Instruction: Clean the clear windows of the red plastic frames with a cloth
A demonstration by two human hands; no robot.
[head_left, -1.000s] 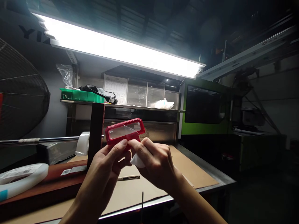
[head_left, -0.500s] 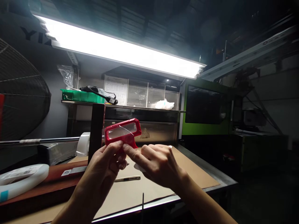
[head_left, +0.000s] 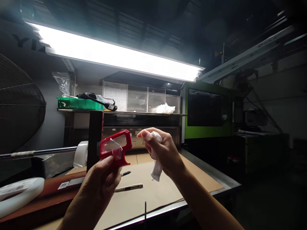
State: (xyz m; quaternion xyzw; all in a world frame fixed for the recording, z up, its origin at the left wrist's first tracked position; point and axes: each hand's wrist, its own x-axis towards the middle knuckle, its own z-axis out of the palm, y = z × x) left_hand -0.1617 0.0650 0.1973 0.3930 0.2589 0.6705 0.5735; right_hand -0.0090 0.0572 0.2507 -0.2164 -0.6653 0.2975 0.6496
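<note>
A red frame [head_left: 119, 162], clear film over its window, is held above the workbench [head_left: 153, 198], its lower edge pinched between left hand [head_left: 102, 175] thumb and fingers. Its window rises above the grip, long axis sideways, right end tilted up. White crumpled material [head_left: 156, 170] is clutched in the right hand [head_left: 164, 150], apart from the frame. A dark post [head_left: 94, 137] is partly covered behind; a pen [head_left: 126, 173] is seen below.

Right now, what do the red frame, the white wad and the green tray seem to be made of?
Red frame: likely hard plastic, smooth-looking, going by its crisp edges and even color. White wad: something soft and matte, perhaps tissue or cloth; the crumpled folds don't settle which. Green tray: probably shiny plastic, judging by its bright reflections and even color.
</note>
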